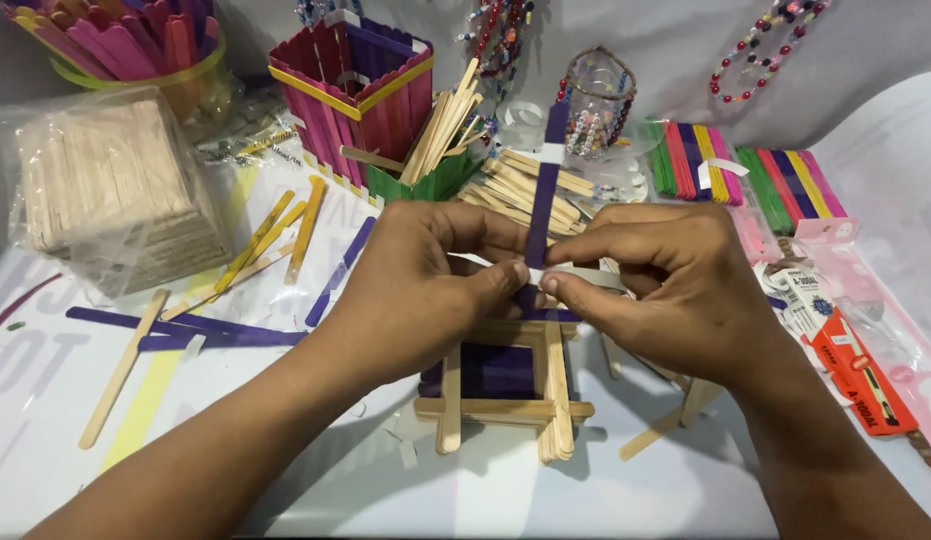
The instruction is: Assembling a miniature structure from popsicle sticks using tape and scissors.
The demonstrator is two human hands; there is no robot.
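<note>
My left hand point(415, 290) and my right hand point(675, 285) meet in the middle of the view, both pinching a purple craft stick point(543, 195) that stands nearly upright and carries a white band near its top. The fingertips also touch a small white strip at the stick's lower part. Directly below the hands lies a square frame of natural wooden sticks point(505, 385) with a purple floor, resting on the white table.
A pink and purple stick box point(355, 85) and a green holder with plain sticks point(435, 170) stand behind. A bagged stack of wooden sticks point(110, 190) is left, coloured stick bundles point(740, 170) right, a glue tube pack point(850, 365) near right. Loose sticks point(185, 325) lie left.
</note>
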